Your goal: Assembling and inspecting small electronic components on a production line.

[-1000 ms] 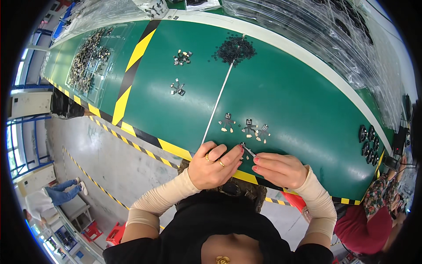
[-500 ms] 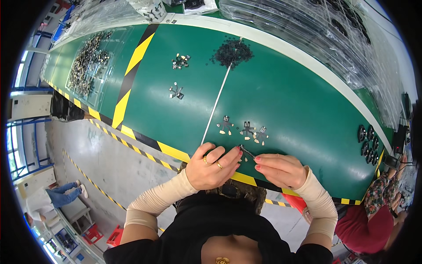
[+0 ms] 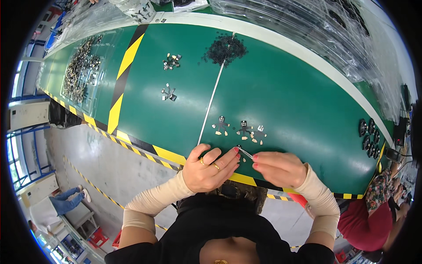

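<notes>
Close to the bench's near edge, my left hand pinches with thumb and forefinger at a tiny dark part, mostly hidden by the fingertips. My right hand is closed on a slim pair of tweezers, whose tip reaches that part. Just beyond the fingers lie three small black parts with several pale tabs: the left one, the middle one and the right one. A loose pale tab shows between my hands.
A heap of tiny black rings sits on the green bench at the back. Further left are two small clusters of parts and a clear tray of many metallic pieces. Black round parts stand at the right, beside a person in red.
The tweezers have tilted slightly, their tip staying at the small part. Both hands keep nearly the same place, and the whole view has shifted a little.
</notes>
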